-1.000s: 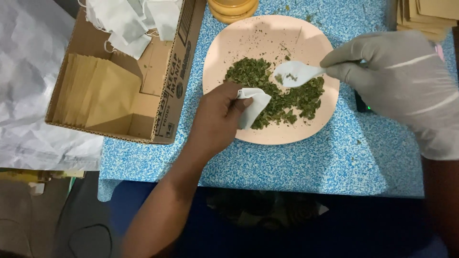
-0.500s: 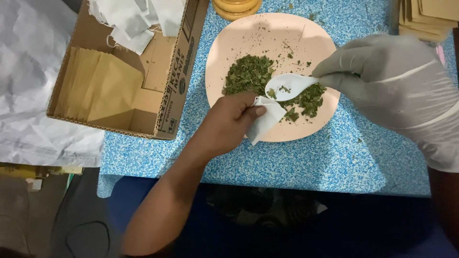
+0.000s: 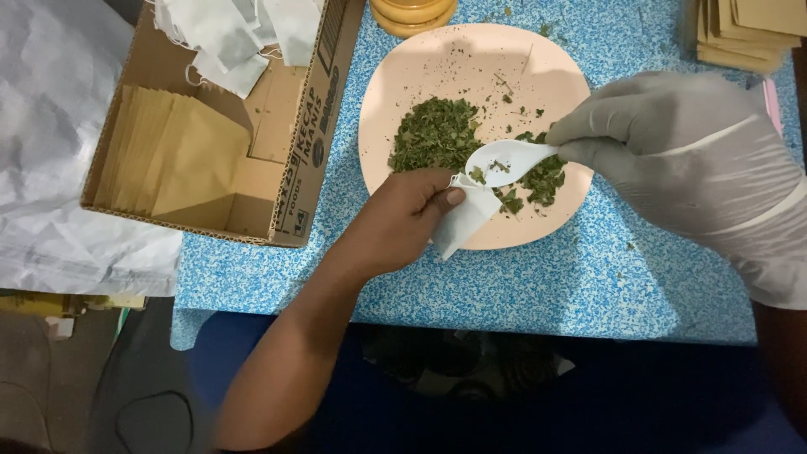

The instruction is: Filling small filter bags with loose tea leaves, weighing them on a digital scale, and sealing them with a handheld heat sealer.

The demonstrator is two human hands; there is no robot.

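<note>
Bare left hand (image 3: 402, 220) pinches a small white filter bag (image 3: 465, 220) at the near rim of the pink plate (image 3: 437, 71); gloved right hand (image 3: 681, 160) grips a white spoon (image 3: 507, 160), bowl tipped at the bag's mouth, over dried green leaves (image 3: 437, 134). Cardboard box (image 3: 277, 126) sits left on the blue speckled surface (image 3: 538, 286).

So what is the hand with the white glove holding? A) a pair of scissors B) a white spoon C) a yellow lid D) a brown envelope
B: the gloved right hand grips a white spoon with a few green flakes in it, tipped at the small white bag that the bare left hand holds over the pink plate.
</note>
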